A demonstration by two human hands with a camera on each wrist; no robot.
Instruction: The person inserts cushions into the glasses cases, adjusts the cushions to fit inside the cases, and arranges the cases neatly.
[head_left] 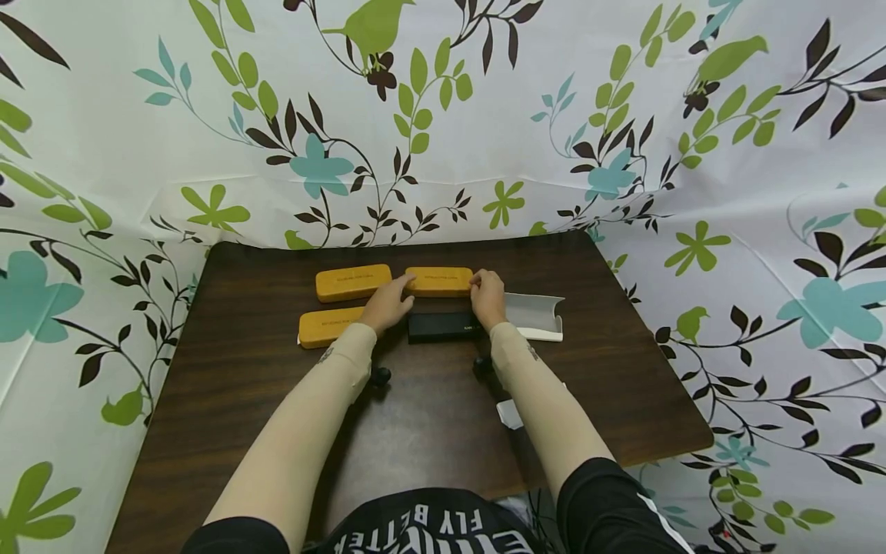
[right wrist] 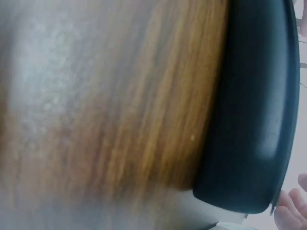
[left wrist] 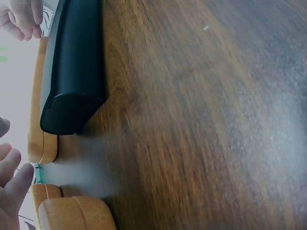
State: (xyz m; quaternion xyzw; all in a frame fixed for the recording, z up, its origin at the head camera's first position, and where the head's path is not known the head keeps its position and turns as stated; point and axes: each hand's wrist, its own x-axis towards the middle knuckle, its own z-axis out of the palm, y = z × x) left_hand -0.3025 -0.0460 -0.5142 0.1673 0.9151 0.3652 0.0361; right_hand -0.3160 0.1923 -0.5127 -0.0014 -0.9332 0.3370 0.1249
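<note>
A mustard-yellow glasses case (head_left: 439,282) with dark lettering lies toward the back of the table. My left hand (head_left: 388,304) is at its left end, fingers extended; in the left wrist view the left fingers (left wrist: 14,182) show relaxed and spread. At the other end is my right hand (head_left: 488,296), its fingers bent downward at the case's edge; whether they touch it cannot be made out. In front of that case lies a black glasses case (head_left: 443,328), which also fills the right side of the right wrist view.
Two more yellow cases, one at the back (head_left: 354,283) and one nearer (head_left: 325,328), lie on the left. A white open box (head_left: 536,314) sits right of the black case. The brown table (head_left: 429,431) meets a patterned cloth (head_left: 443,192) behind.
</note>
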